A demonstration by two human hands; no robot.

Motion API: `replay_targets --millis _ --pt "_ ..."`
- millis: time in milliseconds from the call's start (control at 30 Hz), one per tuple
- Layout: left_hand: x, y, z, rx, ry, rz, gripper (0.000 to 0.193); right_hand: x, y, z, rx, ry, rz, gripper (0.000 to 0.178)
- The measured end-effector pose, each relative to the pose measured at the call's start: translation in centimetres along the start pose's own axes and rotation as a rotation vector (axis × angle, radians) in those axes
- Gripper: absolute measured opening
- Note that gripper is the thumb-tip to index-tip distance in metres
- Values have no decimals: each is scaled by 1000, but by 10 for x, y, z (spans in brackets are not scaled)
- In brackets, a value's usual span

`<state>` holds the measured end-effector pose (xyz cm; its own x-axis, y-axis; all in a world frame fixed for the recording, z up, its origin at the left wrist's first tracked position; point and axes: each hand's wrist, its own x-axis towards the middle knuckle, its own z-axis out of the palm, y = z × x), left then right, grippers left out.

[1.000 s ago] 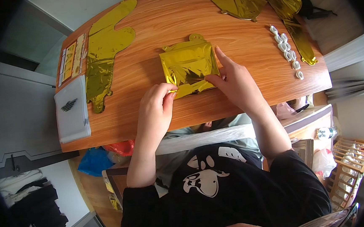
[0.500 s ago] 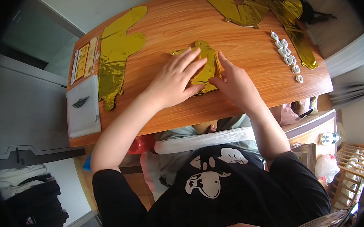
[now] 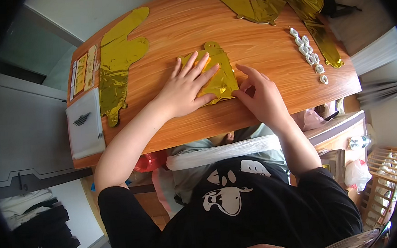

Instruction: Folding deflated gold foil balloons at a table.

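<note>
A folded gold foil balloon (image 3: 224, 71) lies flat on the wooden table in front of me, with a rounded tab at its far edge. My left hand (image 3: 187, 84) is spread on its left part, palm down, hiding what lies beneath. At the near right corner of the foil, the thumb of my right hand (image 3: 262, 94) touches the edge. The index finger of that hand reaches out just beside the foil's right side, apart from the thumb. Its other fingers are curled and partly hidden.
Another flat gold foil balloon (image 3: 114, 67) lies to the left, beside a card (image 3: 83, 70) and a clear bag (image 3: 86, 132). More gold foil (image 3: 259, 4) covers the far right. Several small white rolls (image 3: 310, 59) run in a line on the right.
My left hand's fingers have spread wider over the foil. My right hand has moved slightly right and nearer, its thumb now at the corner. The foil's right side lies flatter.
</note>
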<state>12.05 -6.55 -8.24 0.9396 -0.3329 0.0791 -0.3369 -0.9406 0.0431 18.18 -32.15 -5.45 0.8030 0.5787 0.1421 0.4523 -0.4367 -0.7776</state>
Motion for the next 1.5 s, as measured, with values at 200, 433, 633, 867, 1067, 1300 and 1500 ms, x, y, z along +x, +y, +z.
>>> replay_targets --millis 200,433,633,867,1067,1300,1500 --pt "-1 -1 -4 -10 -65 -12 89 1 5 5 -19 25 -67 54" --pt "0 0 -5 -10 -87 -18 94 -3 12 3 -144 19 -109 56" --pt "-2 -1 -4 24 -83 -23 103 21 15 -24 -307 -99 -279 63" --pt "-4 -11 -3 -367 107 -56 105 86 -16 -3 -216 -388 -688 30" --pt "-41 -21 -16 -656 454 -277 48 89 -8 34 -305 -340 -795 35" --pt "-96 3 -30 -201 172 -164 26 88 3 39 -416 -387 -790 61" --pt "-98 -6 -32 -163 101 6 41 91 8 45 -449 -393 -779 63"
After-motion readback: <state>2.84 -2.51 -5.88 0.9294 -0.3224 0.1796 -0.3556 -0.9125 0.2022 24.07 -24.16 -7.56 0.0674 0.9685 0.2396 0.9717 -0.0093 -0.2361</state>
